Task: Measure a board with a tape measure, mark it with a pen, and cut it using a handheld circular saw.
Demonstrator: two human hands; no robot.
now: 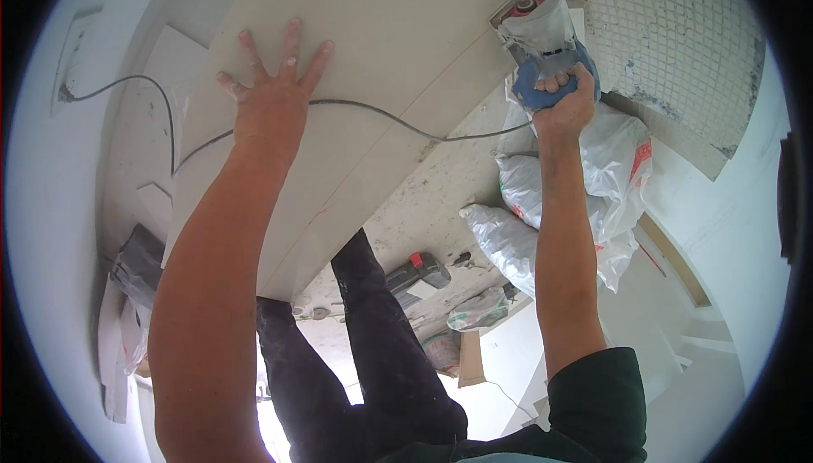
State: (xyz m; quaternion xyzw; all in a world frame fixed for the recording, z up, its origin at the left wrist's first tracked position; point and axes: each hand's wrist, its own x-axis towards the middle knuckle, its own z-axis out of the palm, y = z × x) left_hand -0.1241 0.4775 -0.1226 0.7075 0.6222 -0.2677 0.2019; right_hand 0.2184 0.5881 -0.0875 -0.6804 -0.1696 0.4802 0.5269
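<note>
A large beige slab [364, 48] fills the upper middle, with a thin red line drawn slantwise across it. My left hand [275, 90] lies flat on its face, fingers spread and dusted white. At the slab's far right edge my right hand [566, 100] grips a blue, dusty handheld power saw [550, 48], whose base plate sits near the upper end of the red line. The saw's blade is not visible. From the saw a dark cord [381, 113] runs left over the slab, beneath my left wrist, toward a wall socket [74, 65].
White sacks [542, 192] are heaped right of the slab, partly behind my right forearm. A textured panel [677, 31] stands at the upper right. A dark tool case [419, 272] with a red part rests on the floor near my legs, by a clear plastic bag [478, 310].
</note>
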